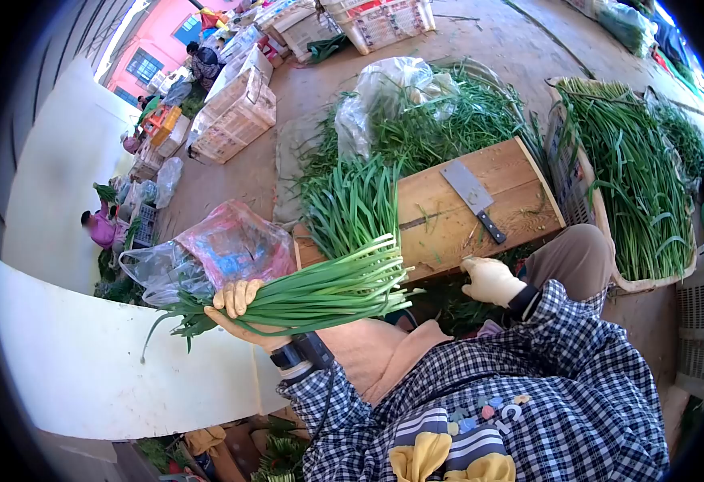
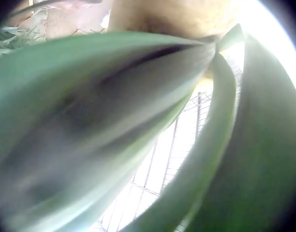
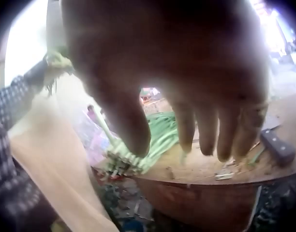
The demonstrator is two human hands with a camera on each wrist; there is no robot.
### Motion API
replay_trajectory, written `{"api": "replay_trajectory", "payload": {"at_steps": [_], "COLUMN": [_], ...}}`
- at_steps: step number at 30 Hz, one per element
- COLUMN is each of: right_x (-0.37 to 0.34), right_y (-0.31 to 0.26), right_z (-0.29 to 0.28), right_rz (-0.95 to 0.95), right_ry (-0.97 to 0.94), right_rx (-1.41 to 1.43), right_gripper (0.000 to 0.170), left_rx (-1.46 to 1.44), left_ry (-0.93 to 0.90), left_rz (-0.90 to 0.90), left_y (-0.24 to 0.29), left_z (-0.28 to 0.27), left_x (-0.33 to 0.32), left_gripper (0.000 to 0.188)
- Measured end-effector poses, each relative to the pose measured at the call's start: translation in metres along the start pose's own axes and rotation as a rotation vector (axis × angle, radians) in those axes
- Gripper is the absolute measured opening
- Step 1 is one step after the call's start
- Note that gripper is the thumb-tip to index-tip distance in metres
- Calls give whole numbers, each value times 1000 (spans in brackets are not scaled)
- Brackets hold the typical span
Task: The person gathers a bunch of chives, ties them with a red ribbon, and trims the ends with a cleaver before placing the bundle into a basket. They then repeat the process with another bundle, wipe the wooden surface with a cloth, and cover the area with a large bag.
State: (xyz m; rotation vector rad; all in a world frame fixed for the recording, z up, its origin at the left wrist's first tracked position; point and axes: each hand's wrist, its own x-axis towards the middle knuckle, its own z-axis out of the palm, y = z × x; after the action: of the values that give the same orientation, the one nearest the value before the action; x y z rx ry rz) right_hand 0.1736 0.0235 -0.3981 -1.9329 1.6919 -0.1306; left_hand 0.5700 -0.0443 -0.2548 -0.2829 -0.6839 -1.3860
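My left hand (image 1: 239, 304) grips a bundle of garlic chives (image 1: 328, 289), its pale stem ends pointing right and its leaf tips hanging left. Broad blurred leaves (image 2: 90, 121) fill most of the left wrist view. Bare of any object, my right hand (image 1: 490, 281) is by the front edge of the wooden board (image 1: 440, 217), fingers pointing down in the right wrist view. More chives (image 1: 352, 205) lie on the board's left part; their cut pale ends (image 3: 121, 164) show near its front edge. A cleaver (image 1: 472, 197) lies flat on the board, black handle toward me.
Behind the board spreads a heap of loose greens (image 1: 456, 120) with clear plastic (image 1: 396, 80) on it. A crate of long greens (image 1: 625, 177) stands at right. Plastic bags (image 1: 223, 249) lie left of the board, beside a white curved panel (image 1: 127, 353). White crates (image 1: 235, 108) and people are farther back.
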Motion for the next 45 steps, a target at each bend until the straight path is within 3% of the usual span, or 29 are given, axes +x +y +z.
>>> {"api": "replay_trajectory", "payload": {"at_steps": [1, 3, 5, 7, 9, 12, 13, 16, 19, 23, 25, 27, 29, 30, 32, 35, 37, 38, 39, 41, 43, 45], "right_x": [-5, -19, -25, -30, -26, -41, -45, -43, -30, -3, -6, -6, -20, -22, -23, 3, -1, 0, -5, -8, -2, -3], "right_y": [-8, -38, -52, -66, -75, -82, -88, -103, -119, -92, -62, -12, 3, 2, -30, -50, -69, -75, -77, -74, -41, -23], "right_z": [-7, -35, -46, -50, -50, -61, -65, -65, -61, -32, -13, 16, 7, 8, -35, -39, -46, -45, -50, -51, -26, -19], "right_rz": [5, -14, -235, -166, -162, -272, -274, -549, -577, -519, -407, -196, -149, -152, -109, -252, -296, -298, -232, -63, -264, -56], "right_ry": [-4, -206, -263, -430, -209, 383, 381, 587, 579, 565, 381, -103, -308, -38, 65, -124, -322, -357, -480, -499, -207, 134], "right_rx": [0, 800, 1041, 1307, 1028, 460, 458, 262, 6, -39, -40, -255, -414, -195, 341, 1074, 1236, 1180, 1197, 916, 439, 159], "right_gripper": [40, 49, 55, 57, 46, 39, 39, 42, 26, 15, 16, 24, 28, 33, 42, 48, 51, 50, 38, 26, 22, 31], "left_rx": [3, 2, -38, -63, -83, 17, 22, 27, -6, 64, 67, 31, -4, -4, -17, -88, -115, -137, -132, -131, -117, -107], "left_ry": [0, 2, 48, 61, 75, 123, 149, 213, 310, 306, 277, 245, 214, 228, 222, 298, 297, 304, 307, 271, 205, 139], "left_rz": [11, 20, 30, 15, 7, 36, 39, 39, 51, -29, -6, 2, 5, 16, 11, 9, -9, -20, -19, -23, -37, -54], "left_y": [1, -2, -8, -15, -17, -15, -15, -24, -39, -33, -25, -12, -8, -7, -7, -19, -28, -29, -28, -24, -17, -17], "left_z": [-3, -8, -9, -5, -1, 2, 2, 4, 16, 20, 18, 15, 13, 12, 10, 10, 13, 15, 16, 17, 16, 16], "left_x": [-1, -2, 1, 3, 5, 2, 2, 2, 5, 5, 3, 3, 5, 5, 5, 9, 12, 13, 13, 13, 13, 15], "left_gripper": [28, 28, 29, 29, 29, 29, 29, 30, 30, 31, 30, 29, 27, 26, 24, 28, 29, 29, 29, 29, 30, 30]}}
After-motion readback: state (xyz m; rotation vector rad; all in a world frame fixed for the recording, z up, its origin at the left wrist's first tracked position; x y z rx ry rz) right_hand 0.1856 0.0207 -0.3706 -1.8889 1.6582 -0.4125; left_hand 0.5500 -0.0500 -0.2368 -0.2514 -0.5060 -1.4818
